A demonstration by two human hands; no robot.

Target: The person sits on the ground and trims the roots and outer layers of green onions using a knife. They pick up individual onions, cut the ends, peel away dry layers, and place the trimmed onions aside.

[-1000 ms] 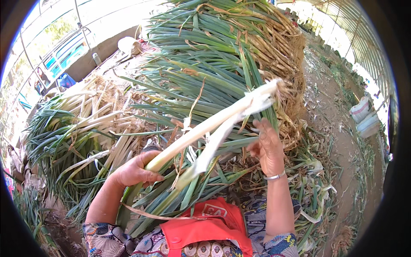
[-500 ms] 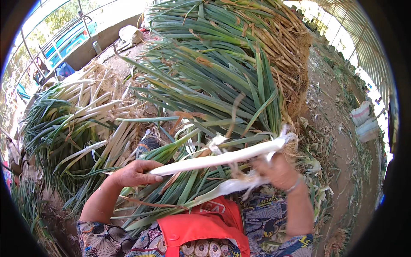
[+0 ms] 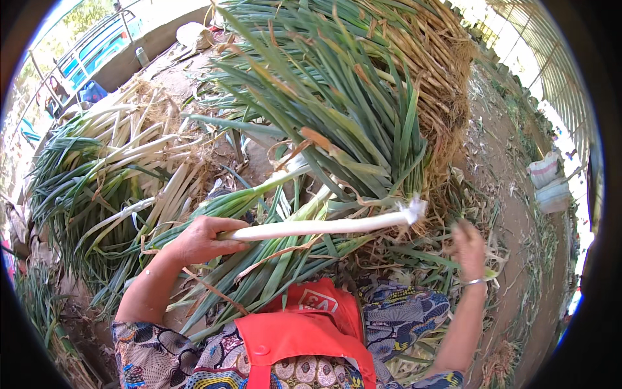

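My left hand (image 3: 206,241) is wrapped around a long green onion (image 3: 317,227) near the middle of its length. Its smooth white stalk reaches to the right across my lap, ending in a tuft of pale roots, and its green leaves trail to the left. To the right of the root end, apart from the stalk, is my right hand (image 3: 470,249). Motion smears its fingers, and nothing can be made out in them. Under the stalk lie loose green leaves (image 3: 285,275) and withered strips, over the red apron (image 3: 298,330) and patterned clothes.
Ahead rises a big heap of unpeeled green onions (image 3: 343,117), roots to the right. At the left lies a pile of white-stalked green onions (image 3: 123,155). Leaf scraps litter the dirt floor (image 3: 518,259) at right, near filled sacks (image 3: 549,183). A low wall (image 3: 155,45) stands far left.
My right hand has left the root end and moved right and down. The loose whitish skin that hung under the stalk is gone from it. My left hand still holds the green onion, now slightly higher.
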